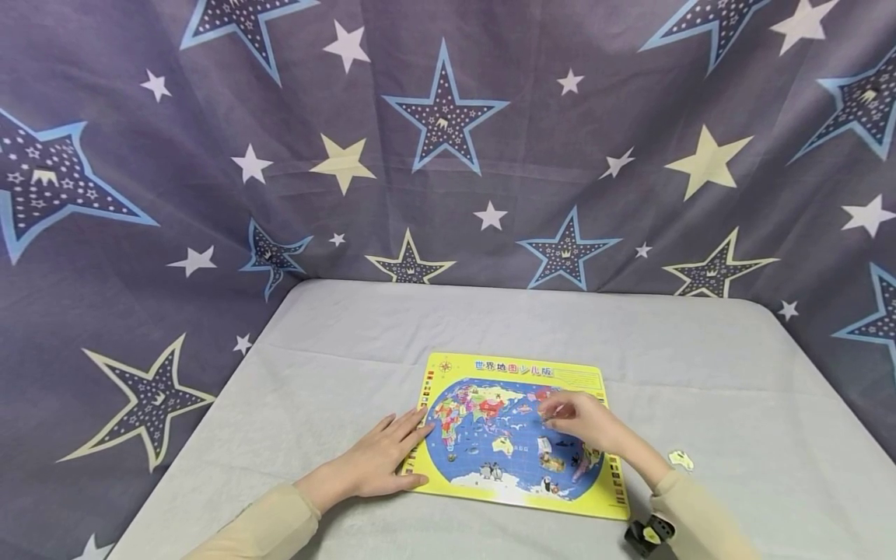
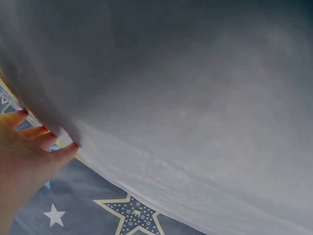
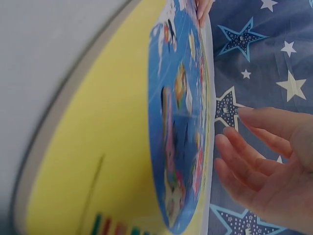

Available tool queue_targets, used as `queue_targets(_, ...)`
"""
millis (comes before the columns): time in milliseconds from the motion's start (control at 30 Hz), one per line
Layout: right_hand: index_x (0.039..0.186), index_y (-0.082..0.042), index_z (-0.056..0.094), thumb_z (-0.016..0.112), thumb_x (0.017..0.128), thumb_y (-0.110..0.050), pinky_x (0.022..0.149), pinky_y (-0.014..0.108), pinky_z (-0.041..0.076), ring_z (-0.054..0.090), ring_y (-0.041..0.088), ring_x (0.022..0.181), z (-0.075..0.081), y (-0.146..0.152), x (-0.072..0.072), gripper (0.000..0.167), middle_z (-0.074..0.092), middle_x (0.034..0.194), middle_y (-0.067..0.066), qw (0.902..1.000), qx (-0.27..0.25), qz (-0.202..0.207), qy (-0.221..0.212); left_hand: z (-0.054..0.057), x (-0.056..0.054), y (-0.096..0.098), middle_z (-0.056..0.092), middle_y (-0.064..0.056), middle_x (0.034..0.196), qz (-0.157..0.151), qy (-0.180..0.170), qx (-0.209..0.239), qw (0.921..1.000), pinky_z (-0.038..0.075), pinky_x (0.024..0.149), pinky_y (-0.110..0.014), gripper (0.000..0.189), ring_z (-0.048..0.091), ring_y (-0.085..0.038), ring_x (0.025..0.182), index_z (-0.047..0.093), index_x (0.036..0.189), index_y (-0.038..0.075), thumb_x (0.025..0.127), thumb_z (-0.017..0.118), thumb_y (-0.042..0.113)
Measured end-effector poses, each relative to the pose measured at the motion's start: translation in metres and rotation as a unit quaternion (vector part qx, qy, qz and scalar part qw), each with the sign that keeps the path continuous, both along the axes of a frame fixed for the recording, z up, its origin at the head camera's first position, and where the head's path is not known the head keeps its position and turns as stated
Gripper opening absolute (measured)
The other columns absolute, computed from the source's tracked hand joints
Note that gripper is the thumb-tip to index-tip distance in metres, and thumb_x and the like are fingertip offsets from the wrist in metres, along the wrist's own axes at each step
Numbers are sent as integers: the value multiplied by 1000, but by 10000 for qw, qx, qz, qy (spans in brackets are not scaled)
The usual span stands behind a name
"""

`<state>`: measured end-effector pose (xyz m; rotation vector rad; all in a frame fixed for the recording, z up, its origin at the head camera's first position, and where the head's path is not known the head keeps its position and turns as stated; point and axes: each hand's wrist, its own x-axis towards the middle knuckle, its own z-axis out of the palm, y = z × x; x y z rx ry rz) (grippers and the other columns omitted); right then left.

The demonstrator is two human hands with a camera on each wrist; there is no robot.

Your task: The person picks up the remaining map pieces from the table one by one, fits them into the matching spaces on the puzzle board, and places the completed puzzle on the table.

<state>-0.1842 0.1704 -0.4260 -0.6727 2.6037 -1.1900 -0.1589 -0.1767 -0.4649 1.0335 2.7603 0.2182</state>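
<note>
A yellow-bordered world map board [image 1: 518, 498] with a blue ocean and colourful continents lies on the table. My left hand [image 1: 381, 459] rests on its left edge with fingers spread out; the left wrist view shows those fingers [image 2: 36, 147] along the edge. Above the upper right of the map hovers my right hand [image 1: 584, 420], fingers loosely bent. In the right wrist view the thumb and fingers of the right hand [image 3: 274, 161] stand apart, with nothing visible between them. A small, pale, irregular piece with dark and green-yellow markings [image 1: 680, 460] lies right of the board.
A light grey cloth covers the table [image 1: 364, 327]. Behind it and at the sides hangs a dark curtain [image 1: 490, 257] printed with stars. A black device [image 1: 649, 535] sits at the right wrist.
</note>
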Motion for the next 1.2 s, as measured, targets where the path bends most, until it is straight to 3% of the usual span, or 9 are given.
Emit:
queue_targets(567, 100, 8, 60, 61, 78, -1, 64, 20, 49, 59, 22, 77, 3, 37, 7, 24, 60, 94, 18, 9997, -75, -216, -99, 0, -1, 0, 10, -6, 148, 28, -92, -27, 10000, 16, 106, -45, 78, 11, -21, 135, 24, 141, 14, 83, 32, 65)
queue_targets(1200, 99, 8, 60, 62, 78, -2, 63, 22, 50, 59, 17, 74, 6, 78, 19, 23, 62, 91, 17, 9990, 132, -418, 96, 1, -1, 0, 10, -7, 148, -13, -92, -44, 9999, 16, 106, -46, 79, 11, -22, 135, 22, 142, 13, 83, 33, 65)
